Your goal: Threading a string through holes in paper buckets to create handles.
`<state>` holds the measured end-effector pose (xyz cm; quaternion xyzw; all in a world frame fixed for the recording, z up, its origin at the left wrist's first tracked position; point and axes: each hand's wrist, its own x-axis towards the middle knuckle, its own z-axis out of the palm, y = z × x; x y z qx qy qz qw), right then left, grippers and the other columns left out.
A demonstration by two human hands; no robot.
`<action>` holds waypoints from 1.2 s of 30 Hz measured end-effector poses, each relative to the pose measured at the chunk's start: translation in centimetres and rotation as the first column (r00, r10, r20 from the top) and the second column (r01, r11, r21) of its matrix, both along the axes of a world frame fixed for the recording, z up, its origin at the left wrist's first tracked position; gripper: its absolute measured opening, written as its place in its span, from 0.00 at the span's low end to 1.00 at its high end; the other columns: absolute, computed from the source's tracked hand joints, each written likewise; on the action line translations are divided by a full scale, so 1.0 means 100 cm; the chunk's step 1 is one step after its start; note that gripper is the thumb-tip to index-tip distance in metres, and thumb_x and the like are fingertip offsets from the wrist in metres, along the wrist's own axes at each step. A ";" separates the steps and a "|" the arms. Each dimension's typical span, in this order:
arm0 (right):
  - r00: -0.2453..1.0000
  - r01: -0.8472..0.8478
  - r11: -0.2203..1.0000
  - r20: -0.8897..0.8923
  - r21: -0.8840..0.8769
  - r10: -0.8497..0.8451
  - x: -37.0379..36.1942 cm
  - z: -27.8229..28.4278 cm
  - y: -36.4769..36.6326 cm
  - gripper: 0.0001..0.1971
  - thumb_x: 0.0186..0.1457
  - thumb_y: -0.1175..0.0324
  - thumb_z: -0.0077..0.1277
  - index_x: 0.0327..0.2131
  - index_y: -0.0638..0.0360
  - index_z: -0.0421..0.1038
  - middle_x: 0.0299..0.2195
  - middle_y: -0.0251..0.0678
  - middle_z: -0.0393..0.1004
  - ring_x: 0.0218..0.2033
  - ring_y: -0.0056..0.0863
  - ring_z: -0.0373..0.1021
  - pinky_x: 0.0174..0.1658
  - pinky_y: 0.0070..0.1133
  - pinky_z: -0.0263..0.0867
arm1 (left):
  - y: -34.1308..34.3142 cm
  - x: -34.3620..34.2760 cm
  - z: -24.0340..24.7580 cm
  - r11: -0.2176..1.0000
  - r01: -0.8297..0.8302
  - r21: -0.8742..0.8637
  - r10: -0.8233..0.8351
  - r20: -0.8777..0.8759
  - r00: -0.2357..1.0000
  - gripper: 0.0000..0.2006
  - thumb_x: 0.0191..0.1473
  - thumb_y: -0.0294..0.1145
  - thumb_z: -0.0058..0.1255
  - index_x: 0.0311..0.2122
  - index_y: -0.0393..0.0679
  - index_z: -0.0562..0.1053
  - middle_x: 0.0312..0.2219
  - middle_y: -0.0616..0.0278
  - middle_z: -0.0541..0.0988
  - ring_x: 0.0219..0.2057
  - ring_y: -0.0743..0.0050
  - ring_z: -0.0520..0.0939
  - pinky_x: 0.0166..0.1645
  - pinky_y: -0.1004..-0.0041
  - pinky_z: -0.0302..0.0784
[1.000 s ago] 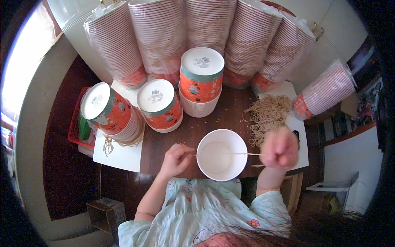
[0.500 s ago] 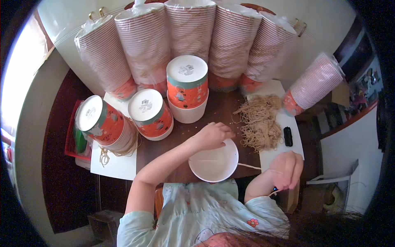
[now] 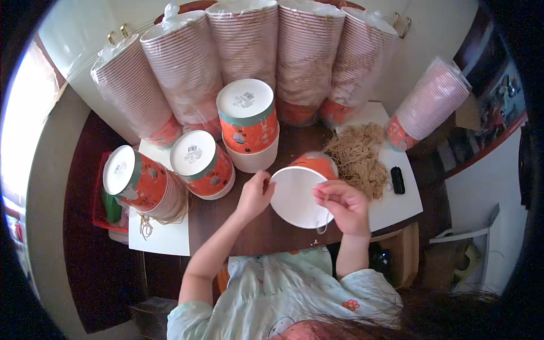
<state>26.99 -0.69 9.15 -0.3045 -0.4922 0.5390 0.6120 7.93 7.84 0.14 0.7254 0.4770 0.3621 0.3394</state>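
In front of me a paper bucket (image 3: 296, 199) lies tilted, its white inside facing me and its orange outer wall turned away. My left hand (image 3: 256, 195) is closed at the left edge of its rim. My right hand (image 3: 344, 208) pinches at the right side of the opening, fingertips together. A thin pale cord (image 3: 322, 229) hangs in a small loop below those fingers at the rim; the exact grip on it is partly hidden. Behind the bucket, to the right, lies a heap of tan cords (image 3: 362, 161).
Upturned orange buckets stand at left and centre: one stack (image 3: 144, 181), another (image 3: 201, 164) and a taller one (image 3: 249, 122). Plastic-wrapped bucket stacks (image 3: 246, 48) line the back; another (image 3: 430, 105) stands right. A black object (image 3: 398, 180) and red basket (image 3: 103, 204) flank the table.
The bucket has tipped and shifted away from me, now showing its orange side. My left hand went from its far rim to its left rim; my right hand came in from the right.
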 end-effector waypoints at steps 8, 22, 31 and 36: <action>0.977 0.094 0.959 0.210 -0.267 -0.038 -0.049 -0.098 0.016 0.06 0.45 0.82 0.48 0.30 0.67 0.70 0.33 0.36 0.72 0.36 0.20 0.68 0.41 0.16 0.64 | -0.064 -0.005 -0.095 0.932 -0.255 -0.259 0.328 0.297 0.897 0.09 0.46 0.27 0.49 0.28 0.39 0.61 0.17 0.64 0.67 0.19 0.83 0.67 0.23 0.79 0.63; 0.260 0.282 0.941 0.930 0.185 -0.260 -0.065 -0.194 0.006 0.13 0.45 0.71 0.45 0.38 0.61 0.65 0.39 0.50 0.65 0.43 0.46 0.61 0.46 0.34 0.57 | -0.078 -0.016 -0.125 0.925 -0.300 -0.235 0.360 0.282 0.889 0.12 0.47 0.25 0.48 0.36 0.38 0.60 0.25 0.61 0.70 0.24 0.80 0.71 0.28 0.78 0.67; 0.080 0.085 0.955 0.953 0.286 -0.292 -0.066 -0.182 0.013 0.12 0.44 0.68 0.47 0.36 0.54 0.68 0.39 0.42 0.67 0.41 0.42 0.64 0.44 0.36 0.59 | -0.077 -0.019 -0.124 0.906 -0.188 -0.379 0.310 0.293 0.905 0.14 0.49 0.23 0.45 0.41 0.38 0.58 0.34 0.58 0.69 0.37 0.74 0.70 0.42 0.77 0.65; 0.095 0.076 0.949 0.946 0.305 -0.311 -0.068 -0.187 0.017 0.13 0.44 0.68 0.47 0.37 0.53 0.67 0.40 0.41 0.67 0.42 0.41 0.63 0.45 0.36 0.58 | -0.077 -0.017 -0.119 0.886 -0.188 -0.423 0.342 0.325 0.882 0.14 0.50 0.24 0.44 0.42 0.38 0.58 0.33 0.59 0.70 0.36 0.75 0.70 0.41 0.76 0.66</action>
